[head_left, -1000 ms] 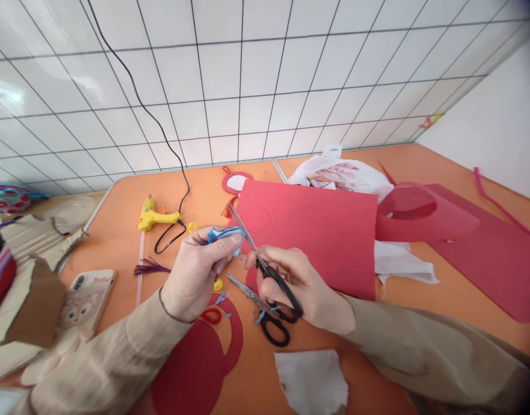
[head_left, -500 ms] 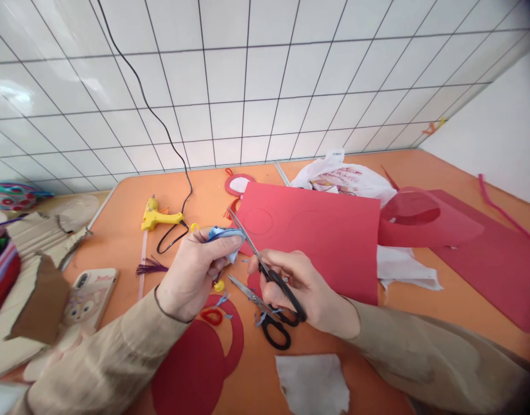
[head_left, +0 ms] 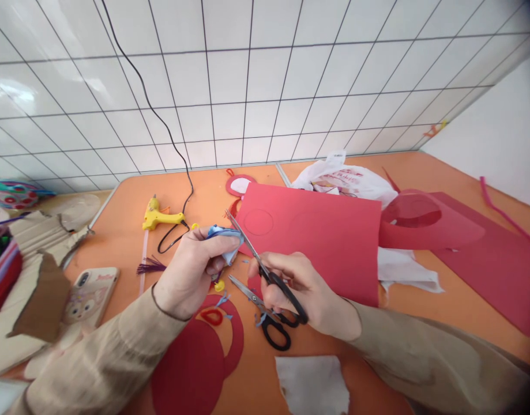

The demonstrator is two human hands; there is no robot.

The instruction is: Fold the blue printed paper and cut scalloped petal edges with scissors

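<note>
Between the thumb and fingers of my left hand (head_left: 195, 268) is a small folded piece of blue fabric (head_left: 230, 239), closed in a pinch. Black-handled scissors (head_left: 286, 291) are gripped by my right hand (head_left: 301, 288), their blades pointing up and left along the right edge of the fabric. Whether the blades touch it I cannot tell. Below them a second pair of scissors (head_left: 277, 334) lies on the orange table (head_left: 130, 196), partly hidden by my right hand. Blue scraps (head_left: 224, 300) and a red loop (head_left: 211, 315) lie near a red paper ring (head_left: 236, 340).
A red sheet (head_left: 316, 242) with a drawn circle lies beyond my right hand. At the left are a yellow glue gun (head_left: 161, 216), a purple tassel (head_left: 151, 266), a phone (head_left: 91, 297) and torn cardboard (head_left: 44, 300). A plastic bag (head_left: 355, 178) sits behind; white cloth (head_left: 312, 383) lies in front.
The scissor blades have swung very slightly to the left beside the fabric. Both hands keep nearly the same place and grip; the view has shifted a little.
</note>
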